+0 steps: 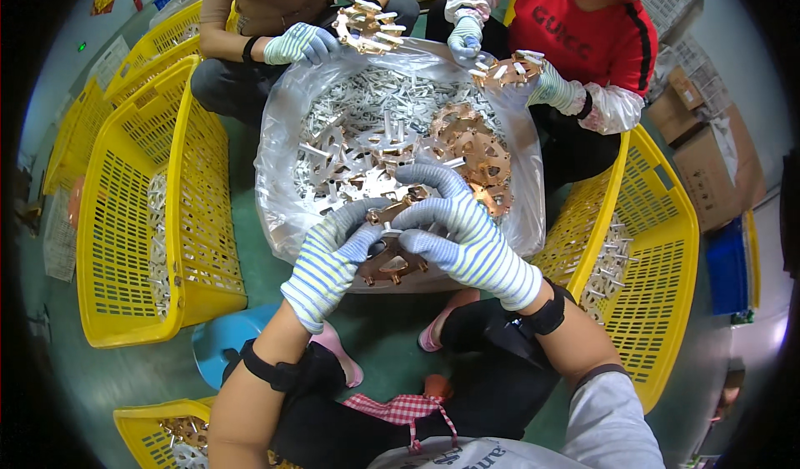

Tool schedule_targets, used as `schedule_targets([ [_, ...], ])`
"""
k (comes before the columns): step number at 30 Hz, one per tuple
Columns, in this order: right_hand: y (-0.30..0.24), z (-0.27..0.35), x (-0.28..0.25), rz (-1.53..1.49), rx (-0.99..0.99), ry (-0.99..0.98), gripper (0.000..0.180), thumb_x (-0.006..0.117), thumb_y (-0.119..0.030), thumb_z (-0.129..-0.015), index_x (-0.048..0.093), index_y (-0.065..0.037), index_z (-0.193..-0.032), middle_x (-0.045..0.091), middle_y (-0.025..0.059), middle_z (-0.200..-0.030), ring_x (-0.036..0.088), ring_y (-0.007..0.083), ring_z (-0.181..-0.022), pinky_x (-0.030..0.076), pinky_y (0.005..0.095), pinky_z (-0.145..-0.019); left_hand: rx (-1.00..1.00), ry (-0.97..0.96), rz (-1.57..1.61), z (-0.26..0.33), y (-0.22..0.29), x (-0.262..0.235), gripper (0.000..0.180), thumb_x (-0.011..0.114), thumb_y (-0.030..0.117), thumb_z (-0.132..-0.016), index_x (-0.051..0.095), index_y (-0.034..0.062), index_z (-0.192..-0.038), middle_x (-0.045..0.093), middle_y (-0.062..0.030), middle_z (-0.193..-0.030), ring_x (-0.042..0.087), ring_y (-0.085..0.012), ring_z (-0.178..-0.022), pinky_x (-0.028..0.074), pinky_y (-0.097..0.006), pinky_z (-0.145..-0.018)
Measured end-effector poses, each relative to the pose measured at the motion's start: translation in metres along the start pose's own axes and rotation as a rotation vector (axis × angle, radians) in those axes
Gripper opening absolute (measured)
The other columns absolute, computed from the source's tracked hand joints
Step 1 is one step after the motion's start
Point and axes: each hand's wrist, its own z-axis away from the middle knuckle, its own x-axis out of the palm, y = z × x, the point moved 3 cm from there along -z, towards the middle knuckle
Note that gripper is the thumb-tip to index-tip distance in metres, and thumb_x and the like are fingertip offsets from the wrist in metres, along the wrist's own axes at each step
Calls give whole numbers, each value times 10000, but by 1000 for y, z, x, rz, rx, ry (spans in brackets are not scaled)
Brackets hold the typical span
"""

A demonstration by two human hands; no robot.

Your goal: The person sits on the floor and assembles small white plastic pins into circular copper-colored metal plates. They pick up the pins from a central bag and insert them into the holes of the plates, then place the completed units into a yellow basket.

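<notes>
Hands first: your left hand (333, 256) and right hand (454, 219), both in striped knit gloves, are closed on one copper-coloured toothed disc (390, 256). Left fingers curl over its left edge, right fingers wrap over the top and right side. You hold the disc at the near rim of the clear plastic bag (283, 177), just above your knees.

Bag is full of small silvery metal strips (375, 94), with more copper discs (471, 148) piled right of centre, just beyond your right hand.

Two other people sit across the bag. Person on the far left holds a disc with strips attached (367, 26) in a gloved hand (300, 44); person in the red top (583, 36) holds another (508, 69).

Yellow mesh baskets sit either side of you: a large one at left (133, 244), one at right (658, 244), both with silvery strips inside. Third yellow basket (154, 436) is by your left elbow.
</notes>
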Motion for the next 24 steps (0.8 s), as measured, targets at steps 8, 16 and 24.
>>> schedule_targets([
  [8, 1, 2, 7, 141, -34, 46, 211, 687, -266, -792, 727, -102, -918, 538, 179, -1268, 447, 371, -1224, 292, 481, -1060, 79, -11, 38, 6, 4, 9, 399, 574, 198, -957, 523, -6, -1296, 611, -108, -1161, 582, -141, -1045, 482, -269, -910],
  [16, 3, 4, 12, -12, 71, 68, 219, 682, -249, -810, 716, -76, -939, 558, 163, -1207, 477, 339, -1178, 329, 459, -1032, 53, 12, -2, 11, 3, 11, 405, 566, 185, -954, 514, -8, -1307, 609, -94, -1156, 590, -129, -1017, 485, -256, -893],
  [24, -3, 2, 13, 274, -126, 93, 199, 688, -234, -775, 716, -92, -911, 562, 154, -1230, 446, 374, -1218, 307, 492, -1030, 170, 73, -44, 10, 1, 10, 350, 532, 159, -960, 552, 0, -1272, 619, -103, -1123, 598, -136, -979, 507, -267, -845],
])
